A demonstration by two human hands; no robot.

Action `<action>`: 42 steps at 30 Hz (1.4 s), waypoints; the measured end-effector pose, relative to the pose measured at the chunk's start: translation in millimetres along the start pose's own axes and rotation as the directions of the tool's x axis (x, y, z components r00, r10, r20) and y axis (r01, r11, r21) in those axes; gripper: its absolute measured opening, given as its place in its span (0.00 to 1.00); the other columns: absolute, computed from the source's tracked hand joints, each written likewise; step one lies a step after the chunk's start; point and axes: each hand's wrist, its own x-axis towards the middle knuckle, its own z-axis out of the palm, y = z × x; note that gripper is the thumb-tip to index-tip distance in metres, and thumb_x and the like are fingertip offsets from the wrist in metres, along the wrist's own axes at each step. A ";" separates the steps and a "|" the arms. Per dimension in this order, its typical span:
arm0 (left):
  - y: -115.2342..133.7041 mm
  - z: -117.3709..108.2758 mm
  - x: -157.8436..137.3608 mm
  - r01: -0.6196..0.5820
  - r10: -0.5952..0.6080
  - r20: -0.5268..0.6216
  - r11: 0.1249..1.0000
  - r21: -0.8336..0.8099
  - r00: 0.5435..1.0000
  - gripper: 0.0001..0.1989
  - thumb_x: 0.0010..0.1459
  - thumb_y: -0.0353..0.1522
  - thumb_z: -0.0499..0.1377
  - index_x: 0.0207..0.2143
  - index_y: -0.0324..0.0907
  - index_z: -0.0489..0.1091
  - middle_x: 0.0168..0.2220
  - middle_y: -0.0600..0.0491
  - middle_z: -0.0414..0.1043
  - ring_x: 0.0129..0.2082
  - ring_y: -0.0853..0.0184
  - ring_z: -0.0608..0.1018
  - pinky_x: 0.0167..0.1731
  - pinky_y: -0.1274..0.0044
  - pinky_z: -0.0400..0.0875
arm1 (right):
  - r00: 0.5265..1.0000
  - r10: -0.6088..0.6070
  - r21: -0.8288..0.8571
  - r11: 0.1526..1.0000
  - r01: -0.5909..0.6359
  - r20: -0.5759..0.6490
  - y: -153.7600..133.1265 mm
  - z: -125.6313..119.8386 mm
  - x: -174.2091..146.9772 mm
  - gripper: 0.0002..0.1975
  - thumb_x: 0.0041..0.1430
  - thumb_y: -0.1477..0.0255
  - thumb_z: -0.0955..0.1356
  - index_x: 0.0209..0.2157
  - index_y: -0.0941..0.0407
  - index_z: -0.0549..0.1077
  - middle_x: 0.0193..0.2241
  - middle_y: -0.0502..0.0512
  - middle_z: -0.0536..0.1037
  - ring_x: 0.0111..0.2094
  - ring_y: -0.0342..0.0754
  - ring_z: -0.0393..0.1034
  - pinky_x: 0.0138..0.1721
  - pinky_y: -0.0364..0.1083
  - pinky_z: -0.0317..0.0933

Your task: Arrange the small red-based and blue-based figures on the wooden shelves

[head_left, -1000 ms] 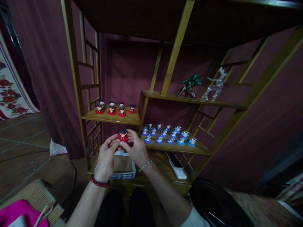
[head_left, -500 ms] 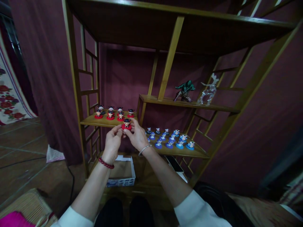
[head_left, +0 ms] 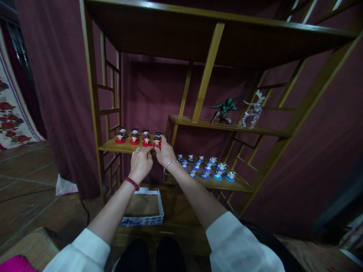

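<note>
A small figurine (head_left: 157, 141) with black hair buns and a red base is at the front right of the upper left shelf. My right hand (head_left: 166, 154) grips it from the right, with the thumb low in front and fingers at its side. My left hand (head_left: 141, 163) is closed in from the left, its fingertips at the front of the red base by the shelf edge. Similar red-based figurines stand beside it in two rows, such as the front-row figurine (head_left: 146, 140). The back right figurine (head_left: 159, 134) is partly hidden.
Blue and purple figurines (head_left: 206, 173) stand in rows on the lower right shelf (head_left: 241, 184). Above them are a green crouching figure (head_left: 225, 110) and a clear deer ornament (head_left: 253, 110). An open box (head_left: 144, 220) lies below. Wooden posts (head_left: 208, 71) divide the rack.
Both hands have carried the figurine forward and slightly right, onto the front row's right end. The left fingers have shifted lower around its base. The view has tilted slightly.
</note>
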 end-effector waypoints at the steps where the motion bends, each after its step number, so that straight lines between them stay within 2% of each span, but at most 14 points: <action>1: 0.1 0.9 0.6 -0.017 0.017 0.019 1.000 0.026 1.000 0.19 0.52 0.24 0.47 0.43 0.41 0.71 0.42 0.48 0.74 0.44 0.61 0.71 0.46 0.70 0.62 | 1.000 0.008 -0.012 1.000 -0.008 0.005 0.4 1.4 2.2 0.31 0.55 0.77 0.63 0.59 0.60 0.48 0.46 0.63 0.72 0.47 0.51 0.67 0.47 0.46 0.59; 7: -3.8 7.8 4.8 -0.048 0.040 0.094 0.996 0.081 0.995 0.21 0.52 0.23 0.46 0.47 0.38 0.68 0.44 0.45 0.73 0.45 0.61 0.72 0.46 0.68 0.59 | 0.998 0.045 -0.104 0.994 -0.041 0.036 1.9 9.9 11.8 0.32 0.57 0.75 0.62 0.60 0.62 0.44 0.43 0.66 0.73 0.44 0.53 0.69 0.43 0.47 0.61; 12: -9.2 11.7 9.6 -0.053 0.041 0.119 0.993 0.102 0.992 0.21 0.53 0.24 0.47 0.49 0.36 0.65 0.43 0.42 0.73 0.44 0.60 0.73 0.45 0.68 0.59 | 0.996 0.052 -0.178 0.983 -0.038 0.074 1.5 13.0 15.6 0.32 0.56 0.74 0.62 0.60 0.63 0.45 0.41 0.67 0.74 0.44 0.55 0.69 0.42 0.48 0.61; 19: -12.7 14.0 14.2 -0.069 0.050 0.175 0.992 0.103 0.983 0.19 0.54 0.25 0.47 0.48 0.39 0.66 0.46 0.44 0.71 0.48 0.61 0.70 0.46 0.69 0.57 | 0.993 0.089 -0.226 0.972 -0.071 0.073 -0.9 13.9 22.1 0.36 0.54 0.75 0.62 0.61 0.67 0.43 0.39 0.70 0.75 0.43 0.57 0.69 0.40 0.49 0.62; 25: -9.3 10.5 20.0 -0.094 0.057 0.253 0.986 0.135 0.966 0.18 0.54 0.27 0.47 0.47 0.42 0.66 0.44 0.47 0.72 0.47 0.60 0.70 0.43 0.68 0.56 | 0.988 0.114 -0.242 0.966 -0.087 0.100 -1.5 16.1 33.4 0.38 0.52 0.78 0.63 0.61 0.64 0.41 0.39 0.66 0.75 0.42 0.54 0.70 0.41 0.46 0.61; 37: -12.4 16.1 15.2 -0.153 0.132 0.147 0.978 0.142 0.980 0.20 0.57 0.31 0.45 0.52 0.39 0.62 0.47 0.47 0.71 0.46 0.58 0.65 0.42 0.66 0.54 | 0.992 0.115 -0.182 0.978 -0.104 0.052 1.6 19.7 39.2 0.35 0.54 0.77 0.62 0.61 0.65 0.43 0.38 0.67 0.75 0.42 0.55 0.70 0.42 0.48 0.62; 42: -13.3 16.0 12.4 -0.215 0.196 0.134 0.965 0.150 0.971 0.19 0.58 0.32 0.45 0.49 0.39 0.65 0.51 0.46 0.67 0.48 0.57 0.64 0.44 0.65 0.54 | 0.996 0.090 -0.161 0.983 -0.085 0.023 2.9 18.0 34.8 0.37 0.51 0.80 0.63 0.61 0.63 0.41 0.42 0.66 0.74 0.43 0.53 0.70 0.42 0.46 0.62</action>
